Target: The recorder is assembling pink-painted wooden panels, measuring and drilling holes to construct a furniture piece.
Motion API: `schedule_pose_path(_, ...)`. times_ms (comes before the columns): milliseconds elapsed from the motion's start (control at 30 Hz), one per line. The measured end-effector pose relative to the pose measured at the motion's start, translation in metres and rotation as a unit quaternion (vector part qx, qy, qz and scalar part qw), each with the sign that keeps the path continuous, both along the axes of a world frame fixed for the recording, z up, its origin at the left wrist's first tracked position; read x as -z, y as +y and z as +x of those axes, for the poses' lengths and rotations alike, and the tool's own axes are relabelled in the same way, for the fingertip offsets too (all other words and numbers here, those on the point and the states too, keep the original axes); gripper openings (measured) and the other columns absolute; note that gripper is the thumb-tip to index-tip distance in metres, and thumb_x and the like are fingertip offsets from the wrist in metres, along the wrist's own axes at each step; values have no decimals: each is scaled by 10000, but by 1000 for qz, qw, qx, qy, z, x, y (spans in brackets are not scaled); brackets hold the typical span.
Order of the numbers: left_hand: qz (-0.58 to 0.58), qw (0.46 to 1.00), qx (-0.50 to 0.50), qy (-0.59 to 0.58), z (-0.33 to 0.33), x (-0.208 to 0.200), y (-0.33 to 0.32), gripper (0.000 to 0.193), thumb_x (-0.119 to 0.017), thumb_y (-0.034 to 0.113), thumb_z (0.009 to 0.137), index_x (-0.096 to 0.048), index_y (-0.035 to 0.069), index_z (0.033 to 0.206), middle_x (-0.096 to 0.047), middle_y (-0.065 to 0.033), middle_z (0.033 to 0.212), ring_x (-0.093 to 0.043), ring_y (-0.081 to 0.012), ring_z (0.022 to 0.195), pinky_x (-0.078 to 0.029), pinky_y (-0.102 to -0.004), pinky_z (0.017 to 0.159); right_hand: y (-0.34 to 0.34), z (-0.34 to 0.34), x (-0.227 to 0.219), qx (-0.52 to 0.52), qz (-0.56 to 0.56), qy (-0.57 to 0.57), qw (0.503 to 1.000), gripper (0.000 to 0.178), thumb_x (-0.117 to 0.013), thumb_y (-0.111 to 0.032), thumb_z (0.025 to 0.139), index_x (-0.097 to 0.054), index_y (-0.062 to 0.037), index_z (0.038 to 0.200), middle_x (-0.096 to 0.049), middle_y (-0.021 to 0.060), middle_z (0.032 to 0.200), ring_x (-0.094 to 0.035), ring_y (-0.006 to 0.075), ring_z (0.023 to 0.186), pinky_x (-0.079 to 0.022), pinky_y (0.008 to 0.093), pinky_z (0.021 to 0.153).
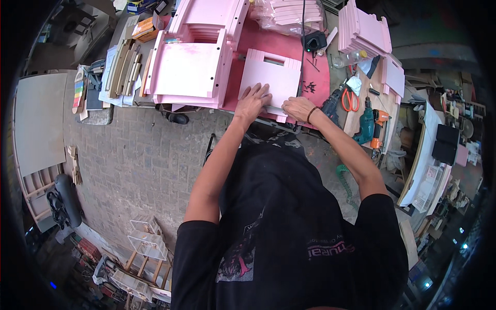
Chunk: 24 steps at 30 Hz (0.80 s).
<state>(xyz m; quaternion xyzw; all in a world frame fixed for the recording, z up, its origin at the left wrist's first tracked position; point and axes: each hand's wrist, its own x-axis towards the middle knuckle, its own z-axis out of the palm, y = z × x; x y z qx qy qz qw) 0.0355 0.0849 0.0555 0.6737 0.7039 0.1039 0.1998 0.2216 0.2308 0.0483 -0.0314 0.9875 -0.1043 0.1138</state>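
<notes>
A pale pink wooden panel [272, 77] with a slot near its far edge lies on the red-pink table top, close to the near edge. My left hand [252, 105] rests on its near left part, fingers spread over the surface. At the panel's near right corner my right hand [299, 109] is closed, its fingers curled; whatever they pinch is hidden. A dark band circles the right wrist. Small dark screws [309, 87] lie on the table just beyond the right hand.
Stacked pink frames [186, 67] stand left of the panel; more pink pieces [365, 28] sit at the far right. To the right lie orange-handled scissors [350, 101], a green drill [366, 124] and an orange power tool [380, 124]. A dark cable [303, 20] hangs beside the panel.
</notes>
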Motion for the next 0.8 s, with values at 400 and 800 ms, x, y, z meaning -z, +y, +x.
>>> schedule_pose_path(400, 32, 996, 47, -71, -16, 22, 2, 631, -705, 78, 720, -526, 192, 1313, -369, -27, 1483, -314, -247, 1380, -288, -424, 1128, -2, -6, -58, 45, -89, -20, 995, 199, -609, -258, 810, -605, -63, 849, -603, 102, 833, -626, 309, 791, -507, 436, 665)
schedule_pose_path(800, 191, 952, -102, -218, -24, 26, -31, 549, -647, 89, 811, -463, -4, 1320, -426, -171, 1406, -366, -352, 1321, -336, -422, 1077, 34, 87, -60, 504, -68, -82, 857, 367, -555, -413, 877, -645, -58, 858, -655, 171, 810, -636, 364, 825, -487, 475, 699)
